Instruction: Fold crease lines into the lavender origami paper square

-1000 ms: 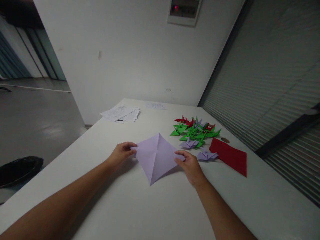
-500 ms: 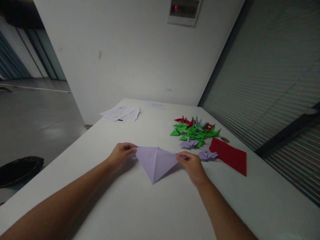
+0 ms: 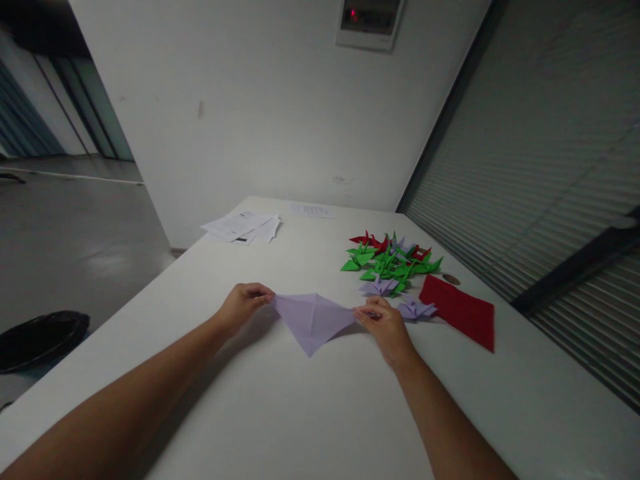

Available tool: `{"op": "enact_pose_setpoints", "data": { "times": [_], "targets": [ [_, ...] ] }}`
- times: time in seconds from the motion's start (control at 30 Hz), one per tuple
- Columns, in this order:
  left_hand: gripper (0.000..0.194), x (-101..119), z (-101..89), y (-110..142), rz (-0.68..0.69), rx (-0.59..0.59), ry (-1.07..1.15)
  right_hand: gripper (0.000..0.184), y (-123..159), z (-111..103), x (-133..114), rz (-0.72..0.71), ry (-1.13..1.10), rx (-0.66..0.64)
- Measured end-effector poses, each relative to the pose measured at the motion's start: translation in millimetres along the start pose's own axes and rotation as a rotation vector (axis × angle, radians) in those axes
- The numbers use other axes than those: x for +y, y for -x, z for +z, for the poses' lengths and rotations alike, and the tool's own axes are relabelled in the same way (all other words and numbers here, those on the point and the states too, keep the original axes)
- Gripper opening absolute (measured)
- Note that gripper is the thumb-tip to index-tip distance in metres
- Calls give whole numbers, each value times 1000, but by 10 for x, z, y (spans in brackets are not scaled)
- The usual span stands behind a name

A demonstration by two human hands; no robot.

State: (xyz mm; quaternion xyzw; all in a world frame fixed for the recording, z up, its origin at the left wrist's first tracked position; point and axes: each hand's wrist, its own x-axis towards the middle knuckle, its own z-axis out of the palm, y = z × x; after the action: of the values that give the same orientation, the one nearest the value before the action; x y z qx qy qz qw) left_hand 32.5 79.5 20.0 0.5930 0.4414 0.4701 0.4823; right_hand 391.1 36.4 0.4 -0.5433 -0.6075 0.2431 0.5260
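2 bare hands at work on 1 lilac paper sheet, folded into a triangle with its point toward the camera. Left hand pinched shut on the sheet's left corner, thumb and fingertips closed over the paper edge. Right hand pinched shut on the right corner in the same way, knuckles up. Sheet positioned between both hands at the middle of the white table, long folded edge running hand to hand, 1 centre crease visible down to the point. Whether the near tip touches the table or hangs just above it: cannot tell.

To the right of the right hand, just beside it: 1 small lilac folded figure. Behind that, 1 second lilac folded figure, near the front of a pile of green folded figures. Red folded figures mixed in at the back of that pile. Flat red paper sheet lying at the right, well apart from the hands, with 1 small brown round object just behind it, too small to identify.

At the far left end of the table: loose printed white papers, fanned and overlapping. On the floor at the far left: 1 black bag-lined bin. On the wall above: 1 white panel box with a red light.
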Motion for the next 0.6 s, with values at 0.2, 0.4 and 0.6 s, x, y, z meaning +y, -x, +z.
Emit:
{"op": "enact_pose_setpoints", "data": {
  "times": [0.2,0.4,0.6],
  "targets": [
    [27,-18,-34,4,-22,-14,62,32,4,12,-44,-6,-56,-48],
    [35,-38,-43,3,-112,-3,57,36,49,55,-83,210,-170,-65],
    [35,-98,-61,-41,-89,-29,-181,32,82,38,-156,328,-172,-114]
  ]
}}
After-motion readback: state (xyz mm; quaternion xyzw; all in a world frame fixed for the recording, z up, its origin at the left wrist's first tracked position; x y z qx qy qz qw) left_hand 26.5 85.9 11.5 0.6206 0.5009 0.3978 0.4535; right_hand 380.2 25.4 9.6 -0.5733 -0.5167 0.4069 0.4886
